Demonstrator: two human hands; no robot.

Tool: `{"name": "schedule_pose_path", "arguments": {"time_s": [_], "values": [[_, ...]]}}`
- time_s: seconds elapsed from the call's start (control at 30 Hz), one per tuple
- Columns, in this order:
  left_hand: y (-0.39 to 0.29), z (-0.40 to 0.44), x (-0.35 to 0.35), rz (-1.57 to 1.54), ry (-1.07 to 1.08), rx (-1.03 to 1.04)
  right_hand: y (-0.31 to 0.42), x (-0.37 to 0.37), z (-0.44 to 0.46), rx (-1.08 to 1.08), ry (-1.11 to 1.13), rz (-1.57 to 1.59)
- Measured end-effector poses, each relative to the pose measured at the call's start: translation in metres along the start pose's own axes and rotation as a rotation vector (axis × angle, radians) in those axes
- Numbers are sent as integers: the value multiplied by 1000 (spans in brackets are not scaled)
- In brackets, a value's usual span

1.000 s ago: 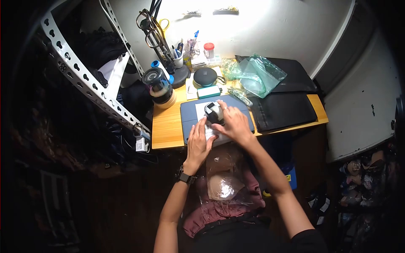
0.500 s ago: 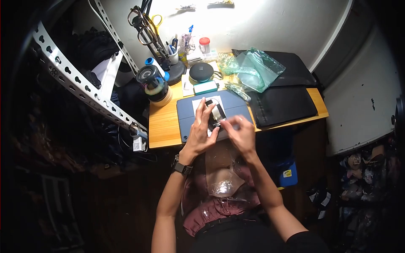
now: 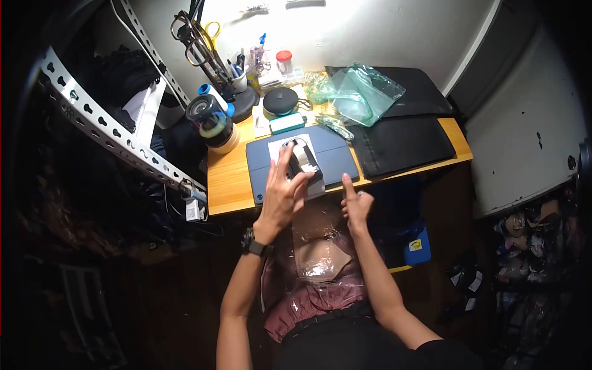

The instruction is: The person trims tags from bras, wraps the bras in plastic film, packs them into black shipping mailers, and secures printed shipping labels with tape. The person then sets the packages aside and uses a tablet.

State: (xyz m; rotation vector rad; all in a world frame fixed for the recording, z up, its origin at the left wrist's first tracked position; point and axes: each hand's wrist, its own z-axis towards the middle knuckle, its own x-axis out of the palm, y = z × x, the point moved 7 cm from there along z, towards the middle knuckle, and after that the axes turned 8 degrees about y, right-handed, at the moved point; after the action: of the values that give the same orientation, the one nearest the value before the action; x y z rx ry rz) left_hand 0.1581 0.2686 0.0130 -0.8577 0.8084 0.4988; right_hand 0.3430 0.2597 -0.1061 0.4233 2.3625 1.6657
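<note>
My left hand (image 3: 282, 196) holds a small black tape dispenser (image 3: 306, 163) with a pale roll in it. Its fingers lie along the far and left sides, the thumb on the near side. Under the dispenser is a white sheet or flat box (image 3: 316, 187), on a blue-grey folder-like case (image 3: 336, 161). Off the desk's front edge, my right hand (image 3: 357, 206) is apart from the dispenser, fingers curled and thumb raised; anything pinched in it is too small to make out. On my lap lies a clear plastic bag with a beige piece (image 3: 322, 258) in it.
Black flat pouches (image 3: 407, 148) and green plastic wrap (image 3: 367, 98) lie at the right of the desk. A round black case (image 3: 280, 100), a teal box (image 3: 287, 123) and a dark jar (image 3: 211, 120) stand behind and left. A white metal shelf (image 3: 102, 126) borders the left.
My right hand has moved away from the dispenser, toward me and to the right. My left hand stays on the dispenser. The whole view has shifted slightly.
</note>
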Motion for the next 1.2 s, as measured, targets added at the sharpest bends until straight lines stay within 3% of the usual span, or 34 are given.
{"name": "schedule_pose_path", "arguments": {"time_s": [0.03, 0.1, 0.17, 0.23, 0.27, 0.3, 0.37, 0.47, 0.5, 0.57, 0.6, 0.67, 0.7, 0.77, 0.8, 0.83, 0.9, 0.93, 1.0, 1.1, 1.2], "values": [[-8, -7, -3, 162, -79, -16, -7, 1, 0, 66, 17, -76], [-19, -35, -7, 55, -204, -3, -25, 4, 6, 197, 216, -86], [-21, -81, -10, 45, -225, -42, -32, -10, 5, 148, 464, 35], [-6, -135, 4, 129, -19, -143, -25, -48, -4, -45, 338, -215], [2, -160, 13, 117, 127, -207, -10, -65, -15, -415, 211, -603], [7, -185, 25, 104, 272, -269, -19, -79, -26, -493, 307, -769], [2, -221, 45, 22, 386, -254, -20, -86, -67, -859, 493, -1097], [-23, -225, 64, 4, 340, -34, -36, -79, -119, -1035, 763, -987], [-25, -227, 67, 2, 339, -34, -37, -74, -130, -1197, 788, -1018], [-40, -235, 75, 116, 379, 170, -34, -74, -151, -1205, 860, -846], [-48, -231, 66, 30, 324, 152, -40, -76, -151, -1203, 856, -844], [-49, -240, 71, -71, 345, 152, -69, -76, -148, -1078, 1072, -904], [-51, -240, 70, -173, 360, 149, -71, -79, -145, -1074, 1072, -903], [-47, -236, 70, -223, 372, 72, -84, -82, -122, -611, 1148, -708], [-29, -239, 78, -472, 424, -185, -96, -85, -108, -331, 1099, -601], [-14, -246, 88, -719, 469, -445, -94, -89, -101, 172, 1055, -640], [7, -250, 98, -847, 406, -623, -100, -89, -88, 266, 1001, -271], [19, -254, 106, -927, 395, -680, -102, -87, -75, 114, 1004, -329], [29, -251, 118, -1237, 312, -819, -111, -91, -67, 210, 1012, -250], [37, -243, 121, -1146, 297, -986, -114, -86, -65, 308, 958, -164], [39, -236, 128, -981, 257, -992, -114, -83, -62, 354, 854, -274]]}}
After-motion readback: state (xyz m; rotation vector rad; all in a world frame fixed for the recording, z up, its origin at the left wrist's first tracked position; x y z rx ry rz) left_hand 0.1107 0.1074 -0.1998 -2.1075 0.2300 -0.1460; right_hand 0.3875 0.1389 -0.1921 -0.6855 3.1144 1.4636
